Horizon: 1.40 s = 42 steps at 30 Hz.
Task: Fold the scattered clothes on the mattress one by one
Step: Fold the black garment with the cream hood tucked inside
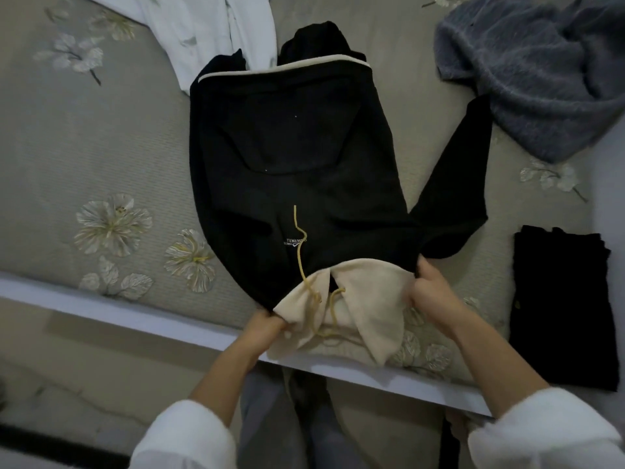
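A black hoodie (pixel 297 157) with a cream-lined hood (pixel 362 309) and yellow drawstrings lies front up in the middle of the floral mattress (pixel 84 157), hood toward me. One black sleeve (pixel 463 184) sticks out to the right. My left hand (pixel 267 328) grips the hoodie's near left shoulder beside the hood. My right hand (pixel 433 289) grips the near right shoulder where the sleeve begins. The fingertips of both hands are tucked under the cloth.
A white garment (pixel 209 25) lies crumpled at the top left, and a fuzzy grey-blue garment (pixel 548 76) at the top right. A folded black garment (pixel 564 306) sits at the right. The mattress's near edge (pixel 135 309) runs in front of my legs.
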Available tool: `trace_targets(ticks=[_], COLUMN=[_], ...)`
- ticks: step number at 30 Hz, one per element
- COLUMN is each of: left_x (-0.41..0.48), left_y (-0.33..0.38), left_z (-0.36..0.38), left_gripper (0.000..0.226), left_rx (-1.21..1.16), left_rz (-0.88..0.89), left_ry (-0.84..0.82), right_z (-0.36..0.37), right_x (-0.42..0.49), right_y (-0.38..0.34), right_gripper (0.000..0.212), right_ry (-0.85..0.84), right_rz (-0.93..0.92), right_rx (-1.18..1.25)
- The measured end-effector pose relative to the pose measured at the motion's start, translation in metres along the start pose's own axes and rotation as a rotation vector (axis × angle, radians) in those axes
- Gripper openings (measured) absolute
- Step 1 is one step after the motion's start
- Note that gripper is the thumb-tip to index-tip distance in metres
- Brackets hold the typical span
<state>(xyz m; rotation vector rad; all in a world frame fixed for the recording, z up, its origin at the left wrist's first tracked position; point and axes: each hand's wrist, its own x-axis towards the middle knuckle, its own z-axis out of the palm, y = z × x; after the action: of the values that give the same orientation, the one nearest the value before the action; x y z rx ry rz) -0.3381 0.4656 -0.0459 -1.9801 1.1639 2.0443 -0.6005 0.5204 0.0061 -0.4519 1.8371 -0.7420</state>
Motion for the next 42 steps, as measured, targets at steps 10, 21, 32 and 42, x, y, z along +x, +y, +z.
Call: trace_targets(ticks=[10, 21, 32, 42], left_x=[-0.025, -0.062, -0.053, -0.029], left_y=[-0.002, -0.028, 0.065, 0.103], left_z=[-0.008, -0.028, -0.025, -0.053], left_gripper=[0.035, 0.06, 0.045, 0.068], left_rx=[0.403, 0.131, -1.042, -1.338], left_rz=[0.264, -0.363, -0.053, 0.283], left_ry=[-0.037, -0.638, -0.35, -0.214], right_z=[-0.005, -0.014, -0.001, 0.027], right_x=[-0.016, -0.048, -0.009, 0.021], right_y=[0.011, 0.057, -0.019, -0.04], right_gripper=[0.022, 0.041, 0.029, 0.056], right_ry=[-0.084, -0.291, -0.067, -0.06], right_rz=[0.016, 0.518, 0.373, 0.079], right_rx=[-0.34, -0.218, 0.657, 0.979])
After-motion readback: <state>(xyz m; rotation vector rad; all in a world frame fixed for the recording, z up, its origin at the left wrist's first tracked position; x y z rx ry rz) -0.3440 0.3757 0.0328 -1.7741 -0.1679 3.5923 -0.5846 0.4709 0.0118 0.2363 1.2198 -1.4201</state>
